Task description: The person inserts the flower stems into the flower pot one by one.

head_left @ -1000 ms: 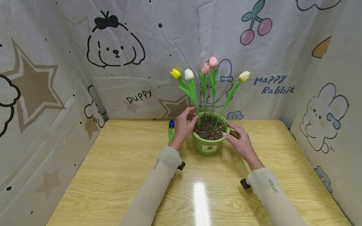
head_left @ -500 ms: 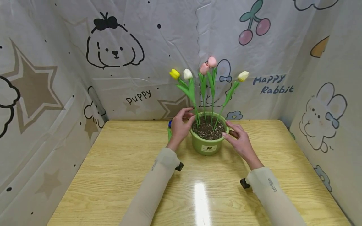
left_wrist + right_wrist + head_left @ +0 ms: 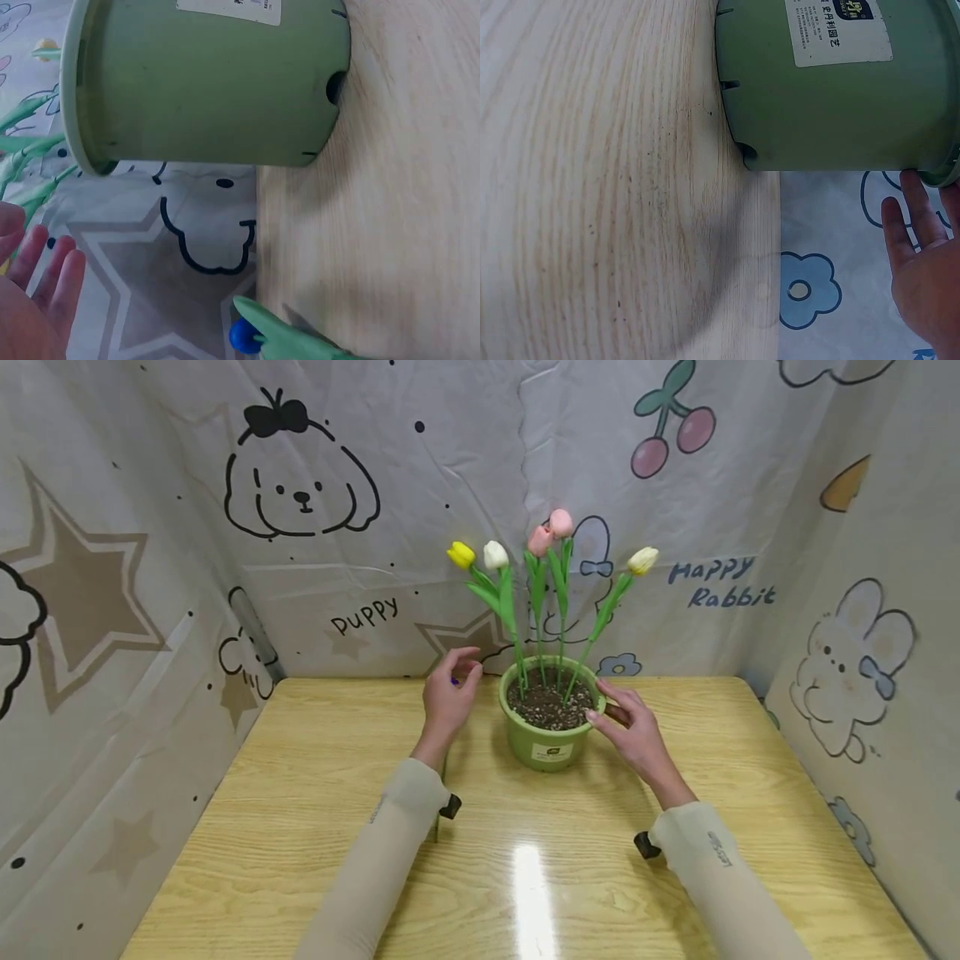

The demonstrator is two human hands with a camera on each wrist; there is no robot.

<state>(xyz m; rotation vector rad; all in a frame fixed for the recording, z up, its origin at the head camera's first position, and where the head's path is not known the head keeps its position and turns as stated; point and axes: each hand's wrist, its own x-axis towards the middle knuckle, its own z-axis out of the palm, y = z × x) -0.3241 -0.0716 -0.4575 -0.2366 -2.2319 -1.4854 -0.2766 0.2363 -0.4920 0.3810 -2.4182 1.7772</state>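
Observation:
A green flowerpot stands toward the back of the table, filled with speckled soil. Artificial tulips rise from it: a yellow one, a white one, two pink ones including the upper pink tulip, and a cream one. My right hand holds the pot's right rim, thumb over the edge and fingers outside. My left hand hovers left of the pot, fingers loosely bent, holding nothing. Below it a blue tulip lies on the table, mostly hidden in the head view.
The wooden table meets patterned cloth walls at its back and sides. Drain notches show at the pot's base in both wrist views. A bright reflection lies on the tabletop in front of the pot.
My left hand has moved left, away from the tulip stems and the pot's rim, and is now over the blue tulip. The right hand stays at the rim.

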